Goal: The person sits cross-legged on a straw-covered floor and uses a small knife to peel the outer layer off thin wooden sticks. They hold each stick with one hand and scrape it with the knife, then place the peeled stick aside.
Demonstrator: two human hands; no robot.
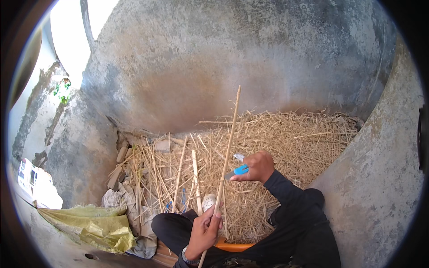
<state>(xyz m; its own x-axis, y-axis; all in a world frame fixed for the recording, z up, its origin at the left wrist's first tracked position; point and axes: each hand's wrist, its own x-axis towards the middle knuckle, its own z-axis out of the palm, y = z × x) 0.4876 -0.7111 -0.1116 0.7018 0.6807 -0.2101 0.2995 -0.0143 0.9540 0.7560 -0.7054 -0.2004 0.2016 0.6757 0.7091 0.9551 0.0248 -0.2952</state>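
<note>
My left hand (pixel 204 231), with a watch on its wrist, is closed around the lower part of a long, thin, pale stick (pixel 230 134). The stick stands tilted, its tip up in front of the concrete wall. To the right, my right hand (pixel 258 166) grips a knife (pixel 241 169) by its blue handle. Its short grey blade points left and meets or lies very near the stick's side; I cannot tell if it cuts in. Part of the handle is hidden by my fingers.
Straw-like shavings (pixel 295 143) heap up ahead and to the right. More pale sticks (pixel 195 174) lie or lean at the left. A yellow-green sack (pixel 89 223) lies at the lower left. An orange edge (pixel 234 246) shows by my legs. Concrete walls (pixel 250 58) rise around.
</note>
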